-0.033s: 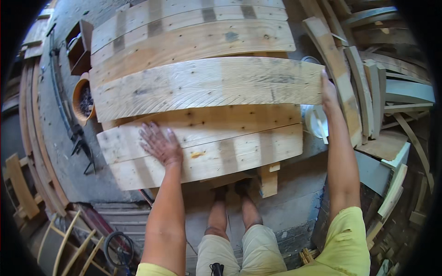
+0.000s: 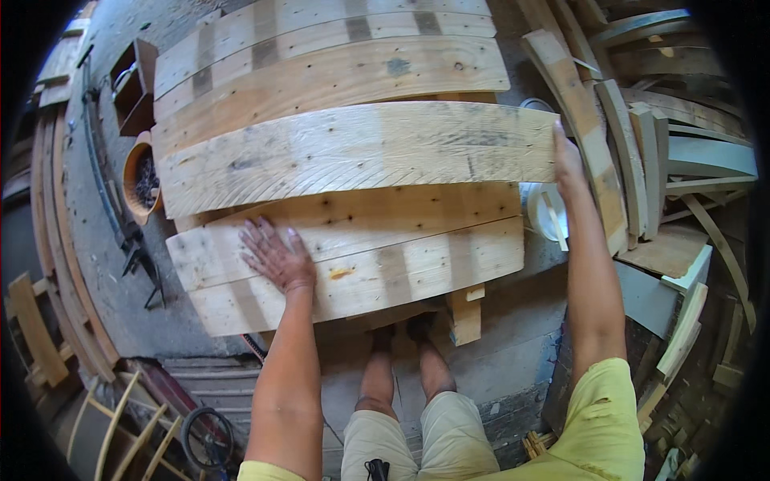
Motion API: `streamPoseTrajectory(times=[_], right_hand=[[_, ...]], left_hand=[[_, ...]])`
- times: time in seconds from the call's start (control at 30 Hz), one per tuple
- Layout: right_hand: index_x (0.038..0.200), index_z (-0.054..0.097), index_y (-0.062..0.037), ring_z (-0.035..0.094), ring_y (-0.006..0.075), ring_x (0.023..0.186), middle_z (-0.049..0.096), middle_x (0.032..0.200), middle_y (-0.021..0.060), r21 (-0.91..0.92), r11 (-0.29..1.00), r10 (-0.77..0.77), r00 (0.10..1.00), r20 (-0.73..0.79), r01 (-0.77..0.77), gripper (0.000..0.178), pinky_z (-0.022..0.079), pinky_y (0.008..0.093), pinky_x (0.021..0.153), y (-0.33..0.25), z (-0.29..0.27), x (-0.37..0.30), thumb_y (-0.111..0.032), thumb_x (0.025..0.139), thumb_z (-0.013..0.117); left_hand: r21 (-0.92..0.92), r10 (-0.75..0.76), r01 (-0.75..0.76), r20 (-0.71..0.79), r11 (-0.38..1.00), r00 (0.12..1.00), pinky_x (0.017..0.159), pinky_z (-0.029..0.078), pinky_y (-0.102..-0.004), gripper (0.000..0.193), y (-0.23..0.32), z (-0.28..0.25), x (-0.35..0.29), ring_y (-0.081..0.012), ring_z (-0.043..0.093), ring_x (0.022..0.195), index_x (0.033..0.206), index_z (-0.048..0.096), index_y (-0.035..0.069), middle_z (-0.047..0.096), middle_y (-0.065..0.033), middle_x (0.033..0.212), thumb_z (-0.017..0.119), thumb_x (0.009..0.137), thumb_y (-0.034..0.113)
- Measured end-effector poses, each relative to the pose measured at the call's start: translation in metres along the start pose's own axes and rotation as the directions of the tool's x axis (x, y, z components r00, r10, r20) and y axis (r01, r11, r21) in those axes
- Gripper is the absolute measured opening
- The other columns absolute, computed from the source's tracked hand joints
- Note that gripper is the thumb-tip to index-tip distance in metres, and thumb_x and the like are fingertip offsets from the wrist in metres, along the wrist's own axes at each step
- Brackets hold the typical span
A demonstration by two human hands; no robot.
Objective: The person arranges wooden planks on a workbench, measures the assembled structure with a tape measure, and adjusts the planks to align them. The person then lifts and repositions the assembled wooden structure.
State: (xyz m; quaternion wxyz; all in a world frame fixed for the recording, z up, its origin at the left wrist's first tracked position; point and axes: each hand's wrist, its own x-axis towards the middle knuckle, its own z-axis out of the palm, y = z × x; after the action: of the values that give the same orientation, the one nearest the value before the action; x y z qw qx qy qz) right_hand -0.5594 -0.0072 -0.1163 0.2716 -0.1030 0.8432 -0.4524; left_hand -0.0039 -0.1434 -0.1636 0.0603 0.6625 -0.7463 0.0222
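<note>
A loose wooden board [image 2: 361, 152] lies crosswise over a row of planks, its rough face up and its lower edge a little raised. My right hand [image 2: 570, 164] grips the right end of this board; the fingers are partly hidden behind the end. My left hand [image 2: 278, 254] rests flat with fingers spread on the near planks [image 2: 433, 260], below the loose board's left part. Dark nail marks and darker cross bands show on the planks. Beyond the loose board lie more far planks [image 2: 329, 72] of the same kind.
An orange bowl of nails [image 2: 132, 180] and a brown wooden box [image 2: 144, 80] sit at the left, near a long metal bar clamp [image 2: 108, 184]. A white bucket [image 2: 539, 210] stands behind my right wrist. Stacked timber [image 2: 634, 160] fills the right side.
The view has shifted very slightly, so the planks sit a few pixels further left. Both hands keep their places on the wood.
</note>
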Motion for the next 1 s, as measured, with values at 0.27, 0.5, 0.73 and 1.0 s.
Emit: streamPoseTrajectory(times=[0.27, 0.5, 0.73, 1.0], right_hand=[[0.112, 0.073, -0.0022, 0.066, 0.0361, 0.104, 0.071, 0.107, 0.0239, -0.33, 0.934, -0.21, 0.958, -0.197, 0.137, 0.069, 0.047, 0.0404, 0.093, -0.029, 0.017, 0.002, -0.065, 0.096, 0.048], [0.114, 0.071, -0.001, 0.066, 0.0349, 0.104, 0.071, 0.109, 0.0229, -0.286, 0.932, -0.273, 0.951, -0.146, 0.224, 0.068, 0.047, 0.0393, 0.094, -0.023, 0.023, 0.02, -0.063, 0.098, 0.047], [0.115, 0.071, 0.0006, 0.066, 0.0334, 0.104, 0.071, 0.109, 0.023, -0.343, 0.911, -0.308, 0.931, -0.194, 0.23, 0.07, 0.047, 0.0389, 0.095, -0.031, 0.05, 0.033, -0.063, 0.099, 0.046], [0.118, 0.069, 0.0032, 0.066, 0.0361, 0.107, 0.071, 0.112, 0.0251, -0.31, 0.917, -0.33, 0.916, -0.229, 0.252, 0.075, 0.047, 0.0396, 0.096, 0.002, 0.063, 0.066, -0.064, 0.1, 0.041]], left_hand=[[0.031, 0.018, -0.019, 0.029, 0.999, 0.999, 0.122, 0.0, -0.0568, 0.069, 0.001, -0.002, 0.003, -0.0349, 0.005, 0.155, 0.159, 0.021, 0.01, 0.012, -0.0141, 0.168, 0.036, 0.102, 0.045], [0.01, 0.018, -0.019, 0.041, 1.0, 0.999, 0.122, 0.0, -0.0556, 0.066, 0.006, -0.011, 0.005, -0.0329, 0.005, 0.155, 0.159, 0.021, 0.01, 0.012, -0.0121, 0.168, 0.034, 0.103, 0.043], [-0.028, 0.005, -0.003, 0.076, 1.0, 0.997, 0.122, -0.002, -0.056, 0.067, 0.007, -0.015, 0.006, -0.0349, 0.003, 0.155, 0.159, 0.022, 0.01, 0.012, -0.0133, 0.168, 0.037, 0.101, 0.042], [-0.045, 0.009, -0.005, 0.091, 0.999, 0.996, 0.121, -0.001, -0.0571, 0.068, 0.008, -0.016, 0.006, -0.0361, 0.003, 0.155, 0.159, 0.022, 0.011, 0.012, -0.0147, 0.168, 0.039, 0.1, 0.041]])
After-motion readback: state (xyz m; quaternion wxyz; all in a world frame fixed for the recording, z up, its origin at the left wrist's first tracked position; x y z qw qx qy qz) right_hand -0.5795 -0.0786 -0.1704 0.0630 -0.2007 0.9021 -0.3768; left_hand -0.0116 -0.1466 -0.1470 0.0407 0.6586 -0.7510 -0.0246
